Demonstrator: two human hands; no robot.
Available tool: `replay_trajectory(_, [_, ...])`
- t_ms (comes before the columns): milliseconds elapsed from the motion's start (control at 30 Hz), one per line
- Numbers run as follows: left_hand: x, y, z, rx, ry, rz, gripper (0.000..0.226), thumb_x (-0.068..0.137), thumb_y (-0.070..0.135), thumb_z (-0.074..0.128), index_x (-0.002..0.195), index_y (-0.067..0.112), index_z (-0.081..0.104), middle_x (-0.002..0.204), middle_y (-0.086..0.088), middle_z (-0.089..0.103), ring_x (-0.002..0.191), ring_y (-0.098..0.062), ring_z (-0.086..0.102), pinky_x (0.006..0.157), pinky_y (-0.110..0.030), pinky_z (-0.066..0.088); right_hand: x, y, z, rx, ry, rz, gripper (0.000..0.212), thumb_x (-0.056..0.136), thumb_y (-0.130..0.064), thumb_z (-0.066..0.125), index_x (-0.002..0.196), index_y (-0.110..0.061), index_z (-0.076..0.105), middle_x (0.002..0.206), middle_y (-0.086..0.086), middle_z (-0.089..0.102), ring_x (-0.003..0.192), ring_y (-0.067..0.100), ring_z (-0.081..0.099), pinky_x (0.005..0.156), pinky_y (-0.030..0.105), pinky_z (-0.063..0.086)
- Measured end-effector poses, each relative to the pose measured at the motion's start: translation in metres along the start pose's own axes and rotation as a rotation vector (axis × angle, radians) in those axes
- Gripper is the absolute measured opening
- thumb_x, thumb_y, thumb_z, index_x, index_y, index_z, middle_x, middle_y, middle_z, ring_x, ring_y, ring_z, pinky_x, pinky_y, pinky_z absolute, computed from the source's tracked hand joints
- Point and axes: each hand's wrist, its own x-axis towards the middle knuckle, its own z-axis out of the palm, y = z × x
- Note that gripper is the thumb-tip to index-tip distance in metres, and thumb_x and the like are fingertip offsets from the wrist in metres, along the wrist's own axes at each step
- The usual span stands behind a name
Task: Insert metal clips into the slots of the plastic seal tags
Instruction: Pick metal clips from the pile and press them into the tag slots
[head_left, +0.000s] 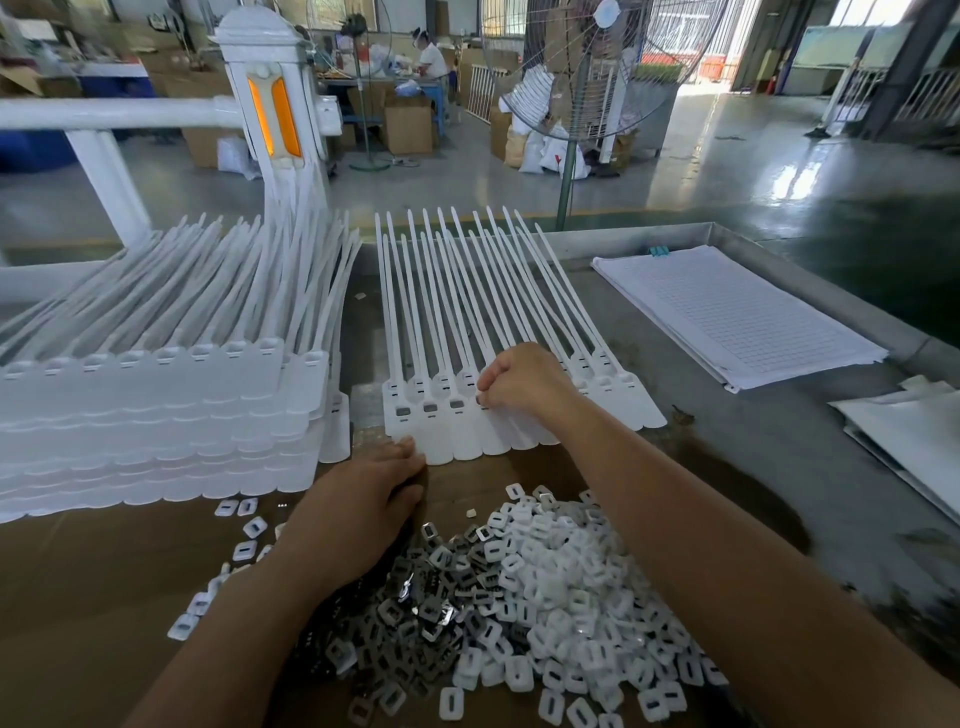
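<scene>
since the seal tags (441, 431) lie fanned in a row with heads near and tails far, every slot faces up and a hand can work along them left to right. right hand (522, 387) is curled tight, fingertips (483, 397) pinched together over the fourth head from the left, on what i take to be a metal clip, though the clip itself is hidden under them. three slots to its left show grey fill, so i'd judge those done; heads right of the hand look unfilled. left hand (363, 499) lies flat, fingers straight, tips pressing the near edge of the row, likely to stop it sliding under the push. clip pile (415, 603) sits near, between the forearms, mixed on its right with white plastic caps (566, 587), so short reach. tall stack of tags (156, 415) at left, just beside the row; lined paper sheets (737, 317) far right, well apart. right hand and wrist cover the middle heads
</scene>
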Motion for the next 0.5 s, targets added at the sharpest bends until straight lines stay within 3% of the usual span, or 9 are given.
replay_trajectory(233, [-0.002,0.000,0.000,0.000,0.000,0.008,0.039,0.094,0.025,0.044,0.133,0.024,0.046,0.147,0.009,0.030,0.136,-0.007,0.025,0.107,-0.017,0.018,-0.008,0.004,-0.008,0.000,-0.056,-0.085,0.024,0.087,-0.017,0.062,0.109,-0.011,0.069,0.121,0.003,0.063,0.114,0.015,0.055,0.098,0.026,0.039])
replay_trajectory(333, [-0.002,0.000,0.000,0.003,-0.004,0.012,0.039,0.094,0.025,0.044,0.133,0.023,0.045,0.147,0.009,0.030,0.136,-0.006,0.024,0.107,-0.017,0.017,-0.018,0.008,-0.014,0.141,-0.102,-0.106,0.023,0.086,-0.015,0.062,0.107,-0.010,0.069,0.117,0.003,0.065,0.103,0.010,0.056,0.089,0.022,0.038])
replay_trajectory(500, [-0.003,-0.001,-0.001,0.007,-0.009,0.007,0.040,0.094,0.025,0.043,0.134,0.024,0.044,0.148,0.009,0.028,0.137,-0.006,0.022,0.107,-0.016,0.015,-0.042,0.014,-0.017,0.078,-0.100,-0.228,0.020,0.085,-0.022,0.064,0.105,-0.018,0.068,0.115,-0.005,0.063,0.098,0.005,0.054,0.086,0.023,0.037])
